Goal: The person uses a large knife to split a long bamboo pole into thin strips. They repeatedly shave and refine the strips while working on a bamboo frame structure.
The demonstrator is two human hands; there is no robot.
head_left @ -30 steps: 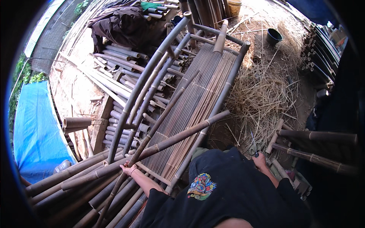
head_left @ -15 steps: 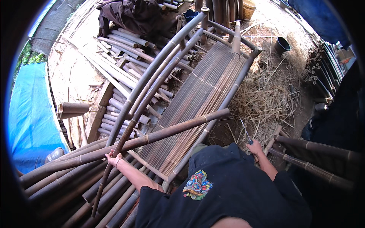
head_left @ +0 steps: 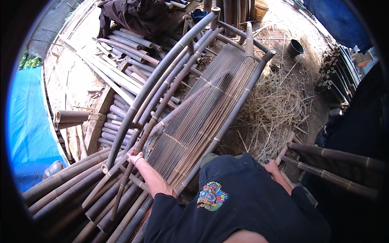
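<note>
My left hand [head_left: 136,157] is closed around a brown bamboo pole [head_left: 129,172] at the near left end of a bamboo bench. A second, motion-smeared bamboo pole [head_left: 182,106] passes close by this hand and slants over the bench's slatted seat [head_left: 202,109]. Whether the hand also grips that one, I cannot tell. Lower right, beside my knee, my right hand [head_left: 272,166] is closed on the dark handle [head_left: 266,162] of a slim-bladed tool. Its blade is hard to make out now.
Thick bamboo poles [head_left: 69,178] lie stacked at lower left. Cut bamboo lengths [head_left: 117,117] are piled behind the bench. Straw-like shavings [head_left: 279,97] cover the ground at right, near a black bucket [head_left: 295,47]. Bamboo rails [head_left: 332,174] jut in at right; a blue tarp [head_left: 34,125] hangs left.
The thick pole lying crosswise over the bench's near end has left that place; a blurred pole now slants lengthwise over the seat. My left hand has moved up and right. The tool's blade no longer shows plainly.
</note>
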